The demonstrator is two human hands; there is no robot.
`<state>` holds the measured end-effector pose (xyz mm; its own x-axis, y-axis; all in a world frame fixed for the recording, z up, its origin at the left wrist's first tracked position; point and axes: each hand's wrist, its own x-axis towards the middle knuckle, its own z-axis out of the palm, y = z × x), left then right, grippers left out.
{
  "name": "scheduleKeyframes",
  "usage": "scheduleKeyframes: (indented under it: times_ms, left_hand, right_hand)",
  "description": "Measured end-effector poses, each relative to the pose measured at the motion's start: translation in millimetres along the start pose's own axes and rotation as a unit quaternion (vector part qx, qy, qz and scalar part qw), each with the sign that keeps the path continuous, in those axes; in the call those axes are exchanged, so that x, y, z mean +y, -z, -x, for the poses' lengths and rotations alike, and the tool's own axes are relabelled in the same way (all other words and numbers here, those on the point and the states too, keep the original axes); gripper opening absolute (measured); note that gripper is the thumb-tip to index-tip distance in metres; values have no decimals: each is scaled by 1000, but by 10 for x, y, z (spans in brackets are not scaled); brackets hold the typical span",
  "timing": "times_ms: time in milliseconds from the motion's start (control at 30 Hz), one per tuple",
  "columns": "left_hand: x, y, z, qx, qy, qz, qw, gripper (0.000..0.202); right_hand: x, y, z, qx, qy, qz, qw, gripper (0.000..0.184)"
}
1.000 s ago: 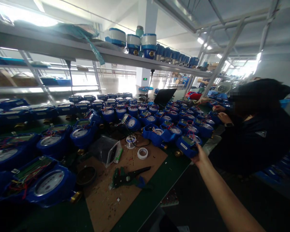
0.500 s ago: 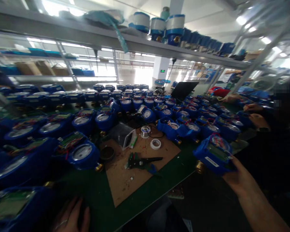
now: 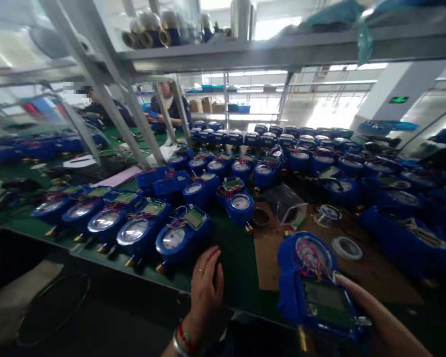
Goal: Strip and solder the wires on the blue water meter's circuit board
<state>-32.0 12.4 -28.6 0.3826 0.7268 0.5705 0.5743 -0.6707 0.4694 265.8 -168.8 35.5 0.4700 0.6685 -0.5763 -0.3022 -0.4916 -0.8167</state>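
Observation:
A blue water meter with a round dial, loose red wires, a display board and brass pipe ends is tilted above the bench's front edge. My right hand grips it by its right side, and its body hides some of my fingers. My left hand lies on the green bench top with fingers stretched and nothing in them. Just left of those fingers sits another water meter, its display and wires exposed. Behind the held meter lies a brown board bearing a solder wire spool and a white tape roll.
Several blue meters line the bench's left front, and more rows fill the back. A clear plastic bag and a small round tin lie by the board. Metal shelf posts rise at left. Two people sit beyond them.
My view has swung to the left. The held meter has come from the far right to in front of the brown board, still in my right hand. My left hand shows more fully now.

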Motion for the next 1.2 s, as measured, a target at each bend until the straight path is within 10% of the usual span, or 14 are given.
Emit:
scheduleKeyframes:
  times_ms: [233, 633, 867, 1200]
  left_hand:
    - [-59, 87, 164, 123, 23, 52, 991, 41]
    - [-69, 66, 118, 184, 23, 78, 980, 61]
    - [-111, -7, 123, 130, -44, 55, 989, 56]
    - [0, 123, 113, 48, -46, 45, 997, 51]
  right_hand:
    - [-445, -1072, -351, -210, 10, 89, 974, 88]
    - [-1102, -1680, -689, -558, 59, 188, 806, 67]
    - [-1226, -1641, -929, -525, 172, 343, 760, 62]
    - [-813, -1323, -808, -321, 249, 297, 864, 68]
